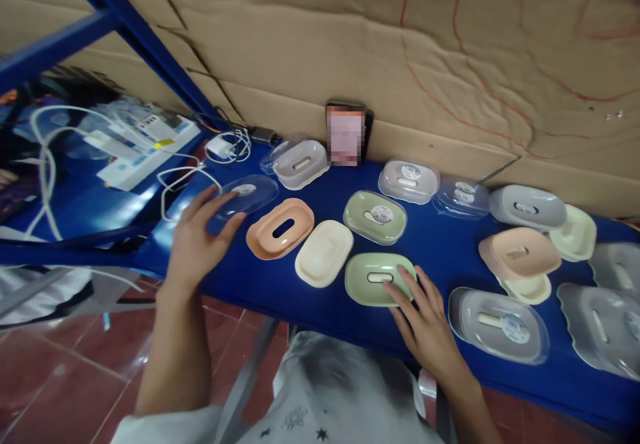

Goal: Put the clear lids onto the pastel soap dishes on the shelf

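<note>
A clear lid (249, 194) is reached for by the left hand (197, 244), fingers spread and just touching its near edge — nothing gripped yet. At four o'clock from it, the green tray (377, 277) is steadied by the right hand (423, 314), fingers flat on top. Next, a firm pinch on the lid seems needed — judged only.

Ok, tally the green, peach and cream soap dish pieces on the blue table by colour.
Green oval plastic soap-dish pieces: 2
Peach oval plastic soap-dish pieces: 2
Cream oval plastic soap-dish pieces: 3
Total: 7
</note>
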Demonstrator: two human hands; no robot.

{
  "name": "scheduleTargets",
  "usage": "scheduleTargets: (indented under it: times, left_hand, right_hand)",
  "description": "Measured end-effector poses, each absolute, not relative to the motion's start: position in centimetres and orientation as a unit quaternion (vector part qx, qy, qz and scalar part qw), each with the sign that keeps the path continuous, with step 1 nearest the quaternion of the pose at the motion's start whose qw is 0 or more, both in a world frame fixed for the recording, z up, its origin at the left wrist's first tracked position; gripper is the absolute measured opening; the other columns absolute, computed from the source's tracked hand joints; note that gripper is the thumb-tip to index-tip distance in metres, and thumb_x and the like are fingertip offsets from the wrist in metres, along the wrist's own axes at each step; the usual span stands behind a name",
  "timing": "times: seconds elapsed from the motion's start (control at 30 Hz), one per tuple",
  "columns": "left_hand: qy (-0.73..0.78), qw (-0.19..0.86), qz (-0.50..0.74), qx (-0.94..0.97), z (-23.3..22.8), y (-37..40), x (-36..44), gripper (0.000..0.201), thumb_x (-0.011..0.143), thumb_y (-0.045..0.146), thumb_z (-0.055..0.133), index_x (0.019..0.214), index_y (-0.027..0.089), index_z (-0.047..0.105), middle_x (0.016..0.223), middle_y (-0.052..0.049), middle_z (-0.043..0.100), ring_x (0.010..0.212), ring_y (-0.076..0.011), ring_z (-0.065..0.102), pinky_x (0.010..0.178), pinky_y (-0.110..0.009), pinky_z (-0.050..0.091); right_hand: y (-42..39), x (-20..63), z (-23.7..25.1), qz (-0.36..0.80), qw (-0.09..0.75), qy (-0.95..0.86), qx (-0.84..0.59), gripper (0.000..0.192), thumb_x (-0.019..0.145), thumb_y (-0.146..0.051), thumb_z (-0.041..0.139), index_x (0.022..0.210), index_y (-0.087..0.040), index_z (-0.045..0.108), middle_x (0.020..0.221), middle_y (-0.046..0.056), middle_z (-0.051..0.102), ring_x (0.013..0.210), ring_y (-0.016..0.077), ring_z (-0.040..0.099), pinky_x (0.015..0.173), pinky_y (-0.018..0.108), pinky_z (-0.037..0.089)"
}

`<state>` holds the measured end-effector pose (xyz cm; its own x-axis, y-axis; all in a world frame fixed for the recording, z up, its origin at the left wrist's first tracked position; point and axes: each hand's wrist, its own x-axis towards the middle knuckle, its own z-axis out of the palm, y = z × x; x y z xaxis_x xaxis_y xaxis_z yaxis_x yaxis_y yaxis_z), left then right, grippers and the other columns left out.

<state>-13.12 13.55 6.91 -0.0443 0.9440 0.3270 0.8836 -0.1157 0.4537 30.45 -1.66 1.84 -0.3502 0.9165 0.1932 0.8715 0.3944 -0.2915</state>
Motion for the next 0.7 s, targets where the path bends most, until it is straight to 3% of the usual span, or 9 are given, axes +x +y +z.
scheduleTargets:
  times: [0.07,0.17,0.3,0.4,0.53,0.7]
  left_hand:
    - [0.627,0.055,0.344,0.696,8.1,11.2,-10.9,0.043,0.105,0.045,0.067,0.144,0.027,0.065,0.164,-0.008,0.055,0.148,-0.032,0.058,0.126,-0.056,0.047]
    - [0.507,0.113,0.357,0.777,8.5,7.7,-6.1,0.042,0.106,0.033,0.065,0.148,0.035,0.06,0.164,-0.004,0.055,0.152,-0.0317,0.054,0.126,-0.056,0.047]
    - [0.354,0.201,0.28,0.869,6.3,5.4,0.4,0.048,0.107,0.024,0.062,0.154,0.03,0.054,0.169,-0.012,0.048,0.16,-0.0334,0.044,0.125,-0.054,0.05]
    - [0.327,0.195,0.253,0.889,4.6,5.2,2.9,0.046,0.107,0.022,0.063,0.152,0.026,0.054,0.165,-0.016,0.052,0.162,-0.0319,0.041,0.13,-0.058,0.042]
    - [0.327,0.127,0.254,0.901,3.7,5.2,3.9,0.043,0.104,0.035,0.071,0.143,0.024,0.057,0.158,-0.017,0.059,0.159,-0.0342,0.045,0.133,-0.065,0.031]
    - [0.339,0.077,0.247,0.904,3.2,4.7,4.5,0.04,0.103,0.03,0.072,0.141,0.023,0.06,0.156,-0.017,0.062,0.158,-0.0351,0.048,0.13,-0.06,0.036]
  right_hand:
    - [-1.8,30.5,1.9,0.077,0.179,-0.814,-0.547,0.072,0.109,-0.027,0.061,0.173,-0.038,0.03,0.177,0.009,0.039,0.165,0.0361,0.034,0.124,0.063,0.046]
    - [-2.3,30.6,1.9,0.09,0.237,-0.784,-0.567,0.09,0.106,-0.032,0.068,0.177,-0.034,0.014,0.183,0.015,0.02,0.165,0.0381,0.033,0.123,0.062,0.048]
    - [-2.5,30.6,2.0,0.09,0.297,-0.769,-0.559,0.098,0.105,-0.028,0.07,0.177,-0.038,0.005,0.186,0.012,0.001,0.167,0.0387,0.025,0.123,0.063,0.048]
    - [-2.2,30.3,2.1,0.087,0.266,-0.787,-0.549,0.089,0.106,-0.027,0.068,0.176,-0.039,0.014,0.186,0.008,0.006,0.168,0.0372,0.024,0.125,0.061,0.048]
    - [-1.7,30.1,2.0,0.106,0.238,-0.792,-0.552,0.082,0.107,-0.029,0.067,0.175,-0.038,0.023,0.184,0.007,0.02,0.166,0.034,0.031,0.127,0.058,0.047]
    - [-2.0,30.3,2.2,0.102,0.241,-0.793,-0.55,0.082,0.108,-0.025,0.064,0.176,-0.036,0.019,0.181,0.008,0.027,0.166,0.0329,0.031,0.126,0.056,0.05]
